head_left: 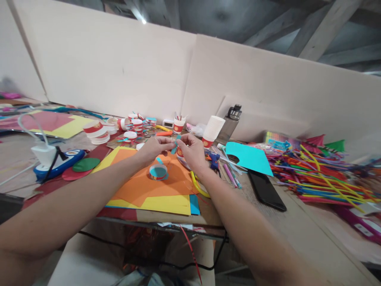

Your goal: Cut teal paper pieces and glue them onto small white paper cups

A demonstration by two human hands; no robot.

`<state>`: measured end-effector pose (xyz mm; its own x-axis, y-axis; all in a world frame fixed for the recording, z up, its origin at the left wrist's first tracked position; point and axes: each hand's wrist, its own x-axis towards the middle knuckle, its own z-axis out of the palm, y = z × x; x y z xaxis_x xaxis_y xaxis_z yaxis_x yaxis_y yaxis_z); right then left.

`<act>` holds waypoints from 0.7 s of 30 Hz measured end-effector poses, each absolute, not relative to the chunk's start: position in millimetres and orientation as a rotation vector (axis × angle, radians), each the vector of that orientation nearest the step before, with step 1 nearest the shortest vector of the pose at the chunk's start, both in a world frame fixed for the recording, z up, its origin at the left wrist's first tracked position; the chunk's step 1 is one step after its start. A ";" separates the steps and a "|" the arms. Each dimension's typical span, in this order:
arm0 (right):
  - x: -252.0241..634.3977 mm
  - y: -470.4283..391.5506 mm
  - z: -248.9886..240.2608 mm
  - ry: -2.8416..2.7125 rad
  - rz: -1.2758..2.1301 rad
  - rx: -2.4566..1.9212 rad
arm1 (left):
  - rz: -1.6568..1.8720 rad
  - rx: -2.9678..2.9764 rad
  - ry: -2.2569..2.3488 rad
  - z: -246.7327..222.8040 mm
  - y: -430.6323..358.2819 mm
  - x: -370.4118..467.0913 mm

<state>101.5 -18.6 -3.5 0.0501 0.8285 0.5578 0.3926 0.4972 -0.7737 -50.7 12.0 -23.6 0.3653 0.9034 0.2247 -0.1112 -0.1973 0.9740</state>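
Both of my hands meet over the far part of the orange paper (131, 190). My left hand (156, 149) is closed in a pinch at the left side of a small teal paper piece (175, 145). The fingers of my right hand (192, 149) pinch the same piece from the right. Just below them, a short cup section (158, 172) with a teal inside rests on the orange paper, beside a small teal strip (160, 161). Part of a red and white cup is behind my right hand, mostly hidden.
Yellow sheets (178, 204) lie under the orange paper. Stacked white cups (214, 129), a bottle (230, 125), a glue gun (213, 159), a phone (266, 190) and pipe cleaners (327, 178) are to the right. Cut cups (97, 131) and a blue power strip (59, 167) are left.
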 end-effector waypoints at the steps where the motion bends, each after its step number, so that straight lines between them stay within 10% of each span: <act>1: 100.8 -20.2 -2.2 -1.564 0.441 -1.094 | 1.109 1.467 0.753 -23.6 12.0 -50.6; 21: 106.3 -2.5 -18.1 -1.556 0.633 -1.113 | 0.972 1.359 0.838 -20.2 13.6 -53.1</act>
